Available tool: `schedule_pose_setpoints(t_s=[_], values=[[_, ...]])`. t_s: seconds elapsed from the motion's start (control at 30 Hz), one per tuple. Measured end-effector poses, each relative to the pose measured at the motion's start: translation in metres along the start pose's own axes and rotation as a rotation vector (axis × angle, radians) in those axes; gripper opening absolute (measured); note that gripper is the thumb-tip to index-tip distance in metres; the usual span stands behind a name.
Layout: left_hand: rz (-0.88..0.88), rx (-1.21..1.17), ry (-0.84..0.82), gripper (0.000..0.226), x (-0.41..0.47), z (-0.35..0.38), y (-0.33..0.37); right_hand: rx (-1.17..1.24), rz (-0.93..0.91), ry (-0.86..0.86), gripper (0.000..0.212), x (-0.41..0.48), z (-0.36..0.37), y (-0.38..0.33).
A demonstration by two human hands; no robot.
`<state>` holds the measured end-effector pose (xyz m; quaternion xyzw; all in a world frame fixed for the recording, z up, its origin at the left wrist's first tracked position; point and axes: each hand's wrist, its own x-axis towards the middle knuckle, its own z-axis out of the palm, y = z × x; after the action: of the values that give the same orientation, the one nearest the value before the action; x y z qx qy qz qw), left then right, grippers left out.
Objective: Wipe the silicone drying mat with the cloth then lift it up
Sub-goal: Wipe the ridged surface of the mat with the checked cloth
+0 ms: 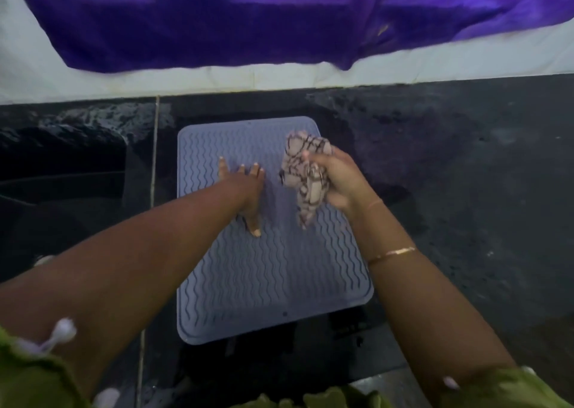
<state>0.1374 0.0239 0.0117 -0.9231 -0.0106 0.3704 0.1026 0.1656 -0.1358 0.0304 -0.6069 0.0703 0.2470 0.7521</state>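
Mat (273,267) lies flat on the dark counter (466,190), long axis running from near edge to far edge. Right hand (338,180) is closed around the bunched cloth (306,171), held over the mat's far right part; whether the cloth's hanging tail touches the mat, cannot tell. Left hand (248,190) is open, fingers spread, pressed flat at mid-mat. Judgement: wiping stroke should run toward the near edge. Nothing obstructs it. Purple fabric (279,19) hangs well beyond the far edge.

- Left hand (248,187): palm down, fingers spread flat, thumb stretched back toward body, forearm extended fwd.
- Right hand (337,179): raised, fingers curled tight in a fist grip, wrist bent; thin bangle (392,254) on forearm.
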Motion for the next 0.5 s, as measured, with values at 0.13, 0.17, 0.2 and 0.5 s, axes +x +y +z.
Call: schedule_pose_setpoints(t_s=[0.13,0.17,0.2,0.5], values=[[0.035,0.026,-0.027,0.141,0.004,0.0,-0.003,0.308,0.039,-0.093,0.033,0.07,0.02,-0.023],[0.037,0.026,-0.025,0.142,0.005,0.001,-0.004,0.283,0.037,-0.071,0.039,0.089,0.023,-0.023],[0.041,0.025,-0.022,0.142,0.006,0.001,-0.004,0.165,0.013,0.015,0.043,0.105,0.024,-0.021],[0.068,-0.001,-0.002,0.144,0.007,0.0,-0.006,-1.041,-0.291,0.099,0.059,0.148,0.058,-0.012]])
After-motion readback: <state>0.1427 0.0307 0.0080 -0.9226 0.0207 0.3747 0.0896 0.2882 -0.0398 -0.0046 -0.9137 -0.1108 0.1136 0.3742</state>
